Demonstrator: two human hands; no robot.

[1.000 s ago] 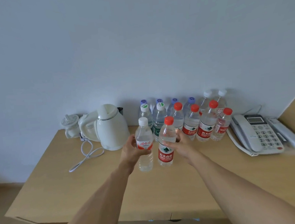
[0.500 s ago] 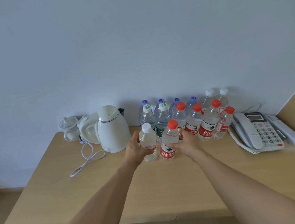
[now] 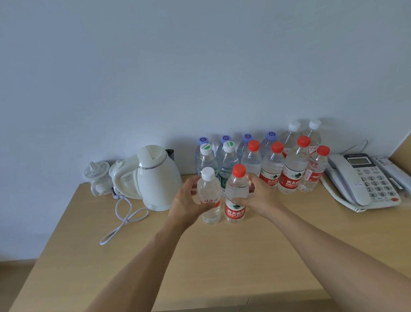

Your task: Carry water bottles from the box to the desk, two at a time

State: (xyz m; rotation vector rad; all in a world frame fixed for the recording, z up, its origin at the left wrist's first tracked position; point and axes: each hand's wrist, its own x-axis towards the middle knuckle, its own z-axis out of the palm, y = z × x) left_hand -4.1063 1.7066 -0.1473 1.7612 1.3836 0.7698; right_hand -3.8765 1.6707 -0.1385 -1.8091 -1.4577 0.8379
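Left hand (image 3: 187, 202) gripping white-capped bottle (image 3: 209, 197), right hand (image 3: 258, 196) gripping red-capped bottle (image 3: 236, 195), both standing upright side by side on desk (image 3: 208, 261). Crowding behind: bottle rows (image 3: 274, 165). Flanking: kettle (image 3: 157, 178) left, telephone (image 3: 363, 180) right. Forearms reaching over bare desk near front edge.

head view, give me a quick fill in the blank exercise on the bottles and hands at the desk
1. The bottle in the left hand has a ____ cap.
2. The bottle in the right hand has a ____ cap.
3. The kettle stands to the ____ of the row of bottles.
4. At the right end of the desk lies a white ____.

Missing words: white; red; left; telephone
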